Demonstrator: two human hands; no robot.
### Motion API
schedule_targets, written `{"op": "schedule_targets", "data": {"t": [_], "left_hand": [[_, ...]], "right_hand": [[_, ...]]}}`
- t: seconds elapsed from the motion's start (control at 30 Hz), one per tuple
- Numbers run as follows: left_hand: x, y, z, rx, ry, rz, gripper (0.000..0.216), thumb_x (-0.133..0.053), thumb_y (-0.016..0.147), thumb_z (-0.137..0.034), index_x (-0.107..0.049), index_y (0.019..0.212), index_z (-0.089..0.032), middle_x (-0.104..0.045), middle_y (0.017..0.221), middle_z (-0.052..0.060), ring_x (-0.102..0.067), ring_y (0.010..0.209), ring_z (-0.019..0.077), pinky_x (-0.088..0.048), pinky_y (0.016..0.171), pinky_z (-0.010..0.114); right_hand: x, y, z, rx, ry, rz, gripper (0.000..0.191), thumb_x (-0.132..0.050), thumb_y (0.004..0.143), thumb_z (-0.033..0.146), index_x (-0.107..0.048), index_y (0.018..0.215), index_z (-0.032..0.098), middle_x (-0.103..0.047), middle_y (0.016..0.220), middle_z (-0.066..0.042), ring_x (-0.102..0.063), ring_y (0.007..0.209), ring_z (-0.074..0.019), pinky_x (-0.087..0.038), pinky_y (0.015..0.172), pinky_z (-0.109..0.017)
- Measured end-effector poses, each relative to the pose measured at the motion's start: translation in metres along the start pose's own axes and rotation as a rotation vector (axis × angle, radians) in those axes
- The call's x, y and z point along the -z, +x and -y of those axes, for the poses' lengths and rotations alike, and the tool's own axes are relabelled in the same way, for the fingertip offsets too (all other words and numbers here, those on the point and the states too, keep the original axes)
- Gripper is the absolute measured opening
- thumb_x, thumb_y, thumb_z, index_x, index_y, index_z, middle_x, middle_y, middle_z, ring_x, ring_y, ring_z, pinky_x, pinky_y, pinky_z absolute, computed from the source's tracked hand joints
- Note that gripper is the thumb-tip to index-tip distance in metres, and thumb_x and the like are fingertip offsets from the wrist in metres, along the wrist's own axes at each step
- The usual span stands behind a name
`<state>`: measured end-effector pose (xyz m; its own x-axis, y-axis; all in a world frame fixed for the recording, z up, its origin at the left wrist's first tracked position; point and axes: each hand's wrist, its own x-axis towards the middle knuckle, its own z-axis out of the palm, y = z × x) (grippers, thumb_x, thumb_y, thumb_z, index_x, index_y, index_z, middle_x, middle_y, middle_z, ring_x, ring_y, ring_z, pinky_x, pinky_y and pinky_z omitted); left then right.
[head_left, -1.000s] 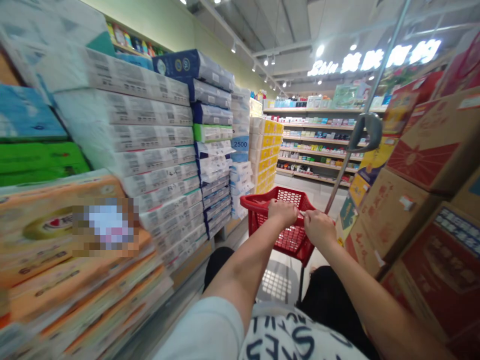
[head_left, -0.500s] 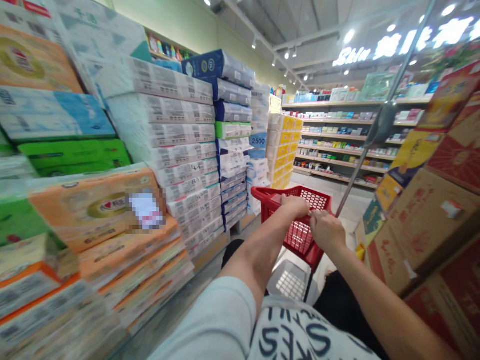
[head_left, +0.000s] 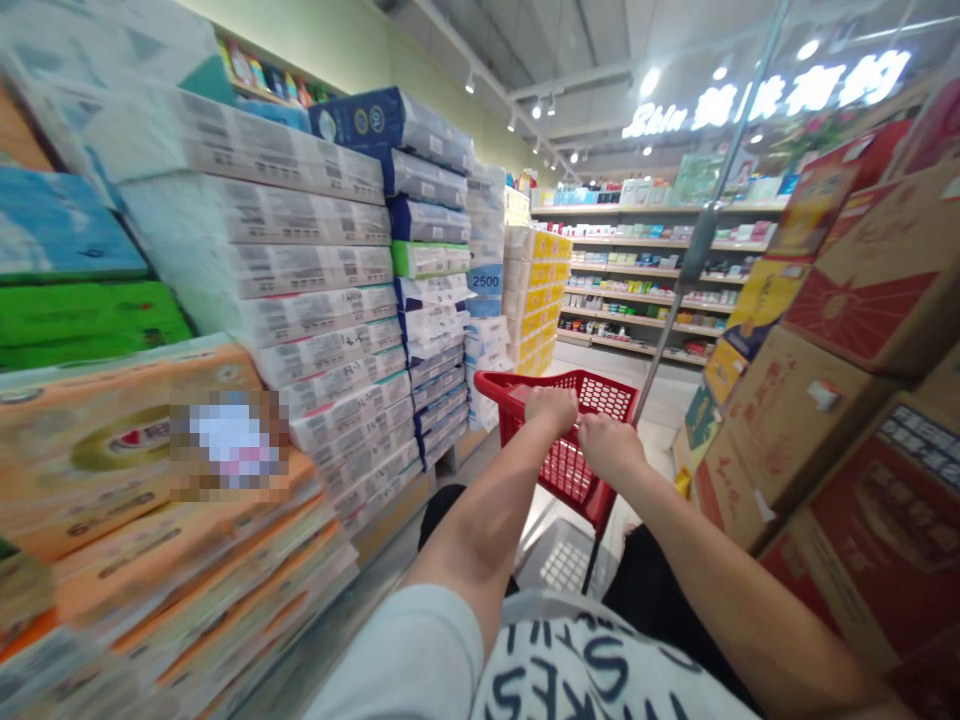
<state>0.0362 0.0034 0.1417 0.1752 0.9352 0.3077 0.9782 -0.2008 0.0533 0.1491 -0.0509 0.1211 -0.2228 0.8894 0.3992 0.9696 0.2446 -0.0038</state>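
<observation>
Left hand (head_left: pixel 551 408) and right hand (head_left: pixel 609 447) closed on rear rim of red cart (head_left: pixel 504 386), frame centre, mid-aisle between tissue stacks (head_left: pixel 300 260) and cartons (head_left: pixel 847 300). Basket appears empty; nothing loaded yet.

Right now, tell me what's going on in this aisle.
A person stands in a shop aisle with both hands on the near edge of a red cart. The left hand and right hand are closed on it, side by side and almost touching. Stacked tissue packs line the person's left, and cardboard boxes are piled on the right. Stocked shelves run across the far end, past the cart.
</observation>
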Motion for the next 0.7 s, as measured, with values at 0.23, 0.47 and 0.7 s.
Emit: {"op": "schedule_targets", "data": {"t": [0.23,0.47,0.7], "left_hand": [[-0.002,0.005,0.012,-0.053,-0.073,0.006,0.059,-0.015,0.098,-0.040,-0.070,0.096,-0.017,-0.071,0.097,0.011,-0.064,0.094,0.0204,-0.043,0.090,0.035],[-0.002,0.014,0.003,-0.004,-0.146,0.082,0.067,-0.008,0.098,-0.040,-0.071,0.092,-0.019,-0.071,0.097,0.009,-0.065,0.093,0.0212,-0.046,0.084,0.033],[-0.005,0.007,-0.002,-0.047,-0.014,0.024,0.062,-0.011,0.098,-0.037,-0.069,0.093,-0.016,-0.071,0.093,0.012,-0.066,0.091,0.0237,-0.047,0.082,0.036]], "right_hand": [[-0.014,-0.027,-0.037,0.341,0.089,-0.352,0.034,-0.036,0.096,0.025,-0.059,0.119,0.018,-0.064,0.109,-0.010,-0.056,0.098,-0.0186,-0.036,0.088,-0.031],[-0.008,-0.003,0.003,0.020,-0.055,-0.114,0.029,-0.038,0.091,0.021,-0.062,0.101,0.011,-0.063,0.092,-0.015,-0.059,0.082,-0.0228,-0.040,0.073,-0.033],[0.000,-0.014,-0.020,0.136,0.088,-0.048,0.041,-0.024,0.098,0.033,-0.054,0.123,0.020,-0.062,0.112,-0.011,-0.059,0.097,-0.0188,-0.041,0.081,-0.027]]}}
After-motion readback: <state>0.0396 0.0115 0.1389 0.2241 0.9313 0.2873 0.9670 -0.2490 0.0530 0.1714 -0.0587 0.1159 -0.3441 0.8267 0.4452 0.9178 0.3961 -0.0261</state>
